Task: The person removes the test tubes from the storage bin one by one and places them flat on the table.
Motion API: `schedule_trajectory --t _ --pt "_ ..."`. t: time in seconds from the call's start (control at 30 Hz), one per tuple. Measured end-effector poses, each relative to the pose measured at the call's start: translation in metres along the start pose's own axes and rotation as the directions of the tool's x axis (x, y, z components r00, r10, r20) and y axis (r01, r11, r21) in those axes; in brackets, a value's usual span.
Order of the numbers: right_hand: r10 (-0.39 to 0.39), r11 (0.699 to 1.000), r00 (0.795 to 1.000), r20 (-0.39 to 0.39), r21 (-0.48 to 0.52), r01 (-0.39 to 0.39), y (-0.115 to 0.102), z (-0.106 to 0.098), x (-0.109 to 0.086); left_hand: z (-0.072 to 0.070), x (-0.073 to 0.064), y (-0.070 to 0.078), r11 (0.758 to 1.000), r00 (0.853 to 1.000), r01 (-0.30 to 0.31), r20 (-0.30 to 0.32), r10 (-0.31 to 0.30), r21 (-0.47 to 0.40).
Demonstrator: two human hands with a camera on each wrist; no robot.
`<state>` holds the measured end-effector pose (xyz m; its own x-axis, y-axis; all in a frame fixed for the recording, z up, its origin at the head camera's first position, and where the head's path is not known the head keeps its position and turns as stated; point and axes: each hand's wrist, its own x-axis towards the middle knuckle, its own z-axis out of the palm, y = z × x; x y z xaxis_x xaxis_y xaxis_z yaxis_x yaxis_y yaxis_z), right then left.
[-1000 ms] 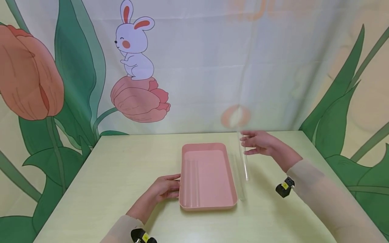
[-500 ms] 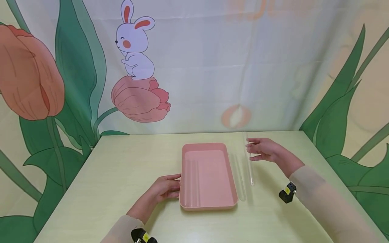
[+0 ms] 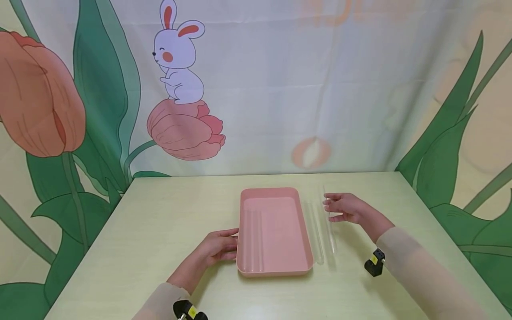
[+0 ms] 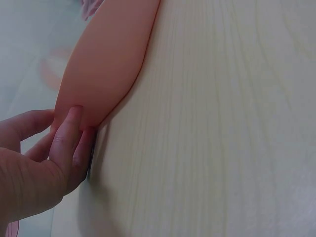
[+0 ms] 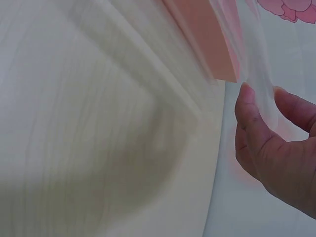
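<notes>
My right hand [image 3: 345, 207] pinches a long clear tube [image 3: 331, 238] between thumb and fingertips, to the right of the pink tray [image 3: 276, 274]. In the right wrist view, this held tube [image 5: 260, 64] is see-through and blurred. Another clear tube [image 3: 318, 244] lies on the table along the tray's right side. Inside the tray, clear tubes [image 3: 256, 242] lie lengthwise by the left wall; their exact number is hard to tell. My left hand [image 3: 218, 247] touches the tray's left side, its fingertips against the outer wall [image 4: 106, 59] in the left wrist view.
A pale wood-grain table [image 3: 180, 209] carries the tray and tubes. Behind its far edge hangs a cloth backdrop [image 3: 256, 89] printed with a rabbit and tulips. Small black cameras sit on both wrists, the right camera [image 3: 374, 262] hanging below the sleeve.
My right hand has shifted to the right and then nearer to me, lowering the tube toward the table beside the other one. My left hand and the tray stay in place.
</notes>
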<state>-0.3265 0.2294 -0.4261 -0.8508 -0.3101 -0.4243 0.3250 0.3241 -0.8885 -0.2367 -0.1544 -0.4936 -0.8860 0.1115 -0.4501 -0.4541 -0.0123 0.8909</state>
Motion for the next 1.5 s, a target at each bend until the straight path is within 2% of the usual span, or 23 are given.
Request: schedule_trajectory --t 0.37,0.67,1.17,1.5 --pt "0.038 0.999 0.998 -0.049 -0.019 -0.039 0.017 0.004 0.013 0.001 -0.001 0.000 1.000 1.000 0.000 -0.004 0.000 -0.003" --pt "0.111 0.992 0.988 -0.104 -0.050 -0.117 0.023 0.011 0.022 0.002 -0.001 -0.001 1.000 1.000 -0.001 0.003 0.001 -0.012" --pt "0.121 0.992 0.987 -0.105 -0.024 -0.124 0.031 0.016 0.034 0.001 0.001 -0.001 1.000 1.000 -0.006 -0.002 0.006 -0.004" --pt "0.114 0.990 0.985 -0.132 -0.065 -0.123 0.035 0.021 0.041 -0.001 0.002 -0.002 1.000 1.000 -0.004 0.008 0.005 -0.008"
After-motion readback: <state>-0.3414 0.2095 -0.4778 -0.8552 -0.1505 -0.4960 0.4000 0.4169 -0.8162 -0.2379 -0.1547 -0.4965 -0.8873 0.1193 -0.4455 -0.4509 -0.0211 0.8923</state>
